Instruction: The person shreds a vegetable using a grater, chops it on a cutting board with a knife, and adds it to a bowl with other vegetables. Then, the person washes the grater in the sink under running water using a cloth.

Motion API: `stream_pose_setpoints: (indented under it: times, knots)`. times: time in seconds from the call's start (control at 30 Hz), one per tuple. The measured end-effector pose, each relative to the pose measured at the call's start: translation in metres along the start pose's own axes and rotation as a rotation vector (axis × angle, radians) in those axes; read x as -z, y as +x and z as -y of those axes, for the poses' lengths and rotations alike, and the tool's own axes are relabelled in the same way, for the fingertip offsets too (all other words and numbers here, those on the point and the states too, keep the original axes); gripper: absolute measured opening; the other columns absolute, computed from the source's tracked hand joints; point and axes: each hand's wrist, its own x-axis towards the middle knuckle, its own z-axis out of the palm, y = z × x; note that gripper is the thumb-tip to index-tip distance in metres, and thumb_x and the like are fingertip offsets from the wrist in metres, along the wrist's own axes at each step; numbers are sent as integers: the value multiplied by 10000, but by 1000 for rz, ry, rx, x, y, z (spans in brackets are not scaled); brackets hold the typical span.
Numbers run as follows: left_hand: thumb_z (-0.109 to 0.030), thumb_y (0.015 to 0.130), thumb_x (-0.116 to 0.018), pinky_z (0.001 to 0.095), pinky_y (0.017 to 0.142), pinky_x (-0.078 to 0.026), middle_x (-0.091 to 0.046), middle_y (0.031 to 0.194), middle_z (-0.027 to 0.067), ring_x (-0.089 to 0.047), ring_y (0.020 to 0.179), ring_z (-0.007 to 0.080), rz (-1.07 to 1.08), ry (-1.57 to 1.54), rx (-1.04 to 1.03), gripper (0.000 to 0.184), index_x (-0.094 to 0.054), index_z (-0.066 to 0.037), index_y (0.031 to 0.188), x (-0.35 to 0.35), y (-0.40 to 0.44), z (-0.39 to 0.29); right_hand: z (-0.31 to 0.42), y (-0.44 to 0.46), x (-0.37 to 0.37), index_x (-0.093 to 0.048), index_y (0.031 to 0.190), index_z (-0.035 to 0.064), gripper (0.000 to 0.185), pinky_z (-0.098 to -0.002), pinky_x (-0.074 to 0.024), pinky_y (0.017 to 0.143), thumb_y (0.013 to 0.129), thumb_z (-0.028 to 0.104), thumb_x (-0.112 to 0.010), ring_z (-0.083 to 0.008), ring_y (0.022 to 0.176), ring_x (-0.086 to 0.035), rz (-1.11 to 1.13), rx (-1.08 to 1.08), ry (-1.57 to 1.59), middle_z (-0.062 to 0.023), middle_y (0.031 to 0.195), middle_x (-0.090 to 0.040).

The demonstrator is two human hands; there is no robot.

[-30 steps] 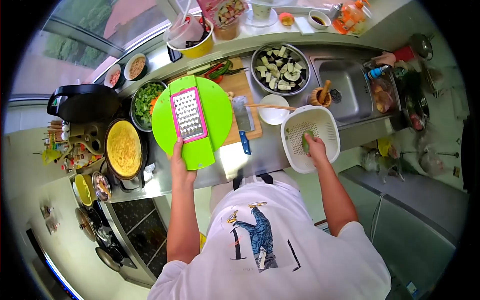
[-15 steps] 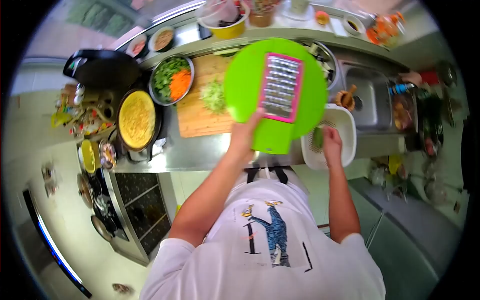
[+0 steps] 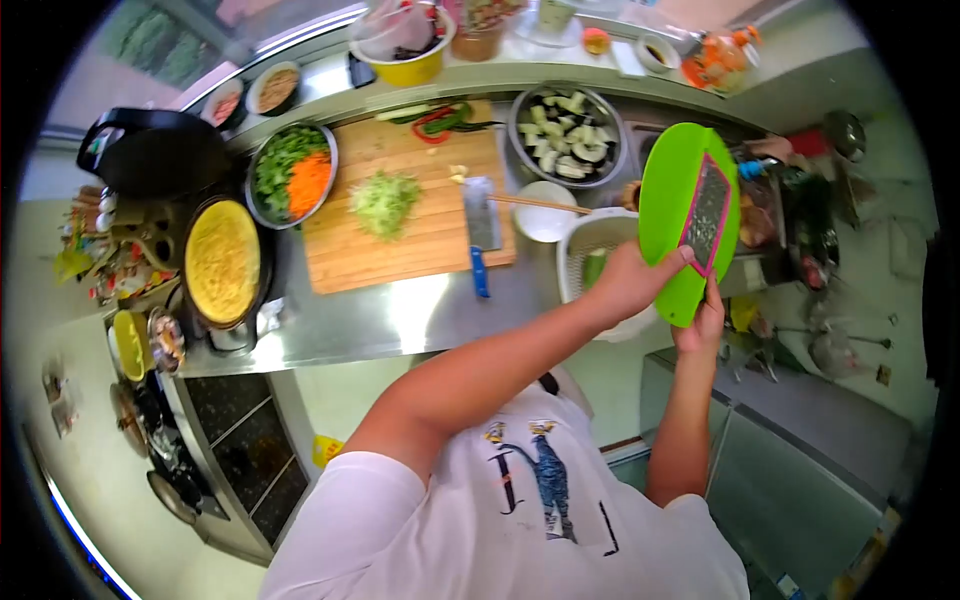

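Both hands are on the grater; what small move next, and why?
Probably let the left hand release the green grater once the right hand grips firmly: both hands hold its lower end, and the left arm stretches across the body.

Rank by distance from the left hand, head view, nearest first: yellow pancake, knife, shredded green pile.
1. Knife: left of the left hand, on the cutting board's right side.
2. Shredded green pile: board's middle.
3. Yellow pancake: far left.
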Motion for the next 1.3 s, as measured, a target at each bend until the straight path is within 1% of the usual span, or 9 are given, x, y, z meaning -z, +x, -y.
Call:
stream_pose_setpoints:
  times: [0.2, 0.33, 0.6, 0.67, 0.87, 0.97, 1.1, 1.17, 1.3]
  knots:
    - [-307, 920, -674, 297, 891, -493, -667, 1079, 112, -629, 995, 169, 178, 162, 28, 429, -592, 26, 1175, -47, 24, 34, 80, 23, 78, -553, 1251, 23, 401, -349, -502, 873, 1021, 339, -468, -208, 1038, -623, -102, 159, -98, -87, 1136, -658]
    - [-205, 925, -667, 263, 846, -500, -662, 1015, 56, -621, 946, 115, 69, 171, 55, 284, -614, -5, 1121, -40, 25, 62, 122, 82, 167, -555, 1244, 39, 375, -328, -512, 840, 998, 322, -535, -198, 1017, -627, -312, 167, -10, -68, 1113, -661]
    - [-157, 938, -634, 267, 831, -493, -684, 927, 52, -645, 871, 132, -505, 75, 104, 171, -641, -17, 1035, 26, 6, 80, 116, 208, 233, -540, 1296, 83, 394, -371, -512, 889, 993, 335, -542, -220, 1046, -621, -501, 18, -227, -72, 1205, -635]
    - [-145, 943, -613, 246, 764, -477, -673, 849, 32, -609, 794, 102, -641, 79, -15, 136, -650, -24, 992, 57, -4, 92, 103, 233, 243, -543, 1290, 90, 384, -377, -510, 886, 997, 339, -535, -221, 1039, -620, -462, 13, -279, -67, 1194, -636]
    - [-177, 922, -645, 226, 676, -463, -669, 842, 27, -586, 760, 79, -912, 269, 117, 150, -646, -33, 963, 124, -33, 107, 83, 289, 296, -522, 1298, 111, 380, -418, -482, 939, 1005, 353, -514, -229, 1072, -595, -367, -173, -381, -67, 1205, -620]
    - [-180, 895, -667, 253, 726, -485, -667, 839, 21, -592, 768, 91, -1016, 431, 70, 171, -663, -13, 933, 159, -40, 115, 88, 286, 289, -449, 1367, 102, 410, -432, -478, 963, 1010, 293, -508, -263, 1122, -581, -459, -308, -405, -89, 1320, -548]
    - [-207, 846, -700, 320, 842, -496, -700, 946, 93, -646, 913, 202, -1044, 878, -15, 240, -680, -7, 978, 201, -40, 93, 108, 279, 300, -531, 1278, 71, 431, -330, -531, 828, 959, 355, -585, -223, 965, -603, -513, -354, -613, -115, 1161, -580]
    - [-209, 836, -719, 338, 921, -483, -682, 1086, 123, -632, 1063, 241, -948, 945, -13, 311, -661, -13, 1069, 226, -41, 81, 130, 284, 304, -621, 1160, 78, 330, -263, -458, 686, 937, 321, -606, -128, 807, -563, -470, -282, -950, -45, 995, -616]
    - [-204, 790, -724, 398, 997, -443, -640, 1187, 178, -570, 1166, 326, -860, 1007, -167, 372, -648, -8, 1097, 266, -43, 70, 130, 221, 161, -602, 1161, 85, 289, -258, -487, 723, 954, 286, -625, -116, 846, -602, -356, 184, -862, -26, 1023, -655]
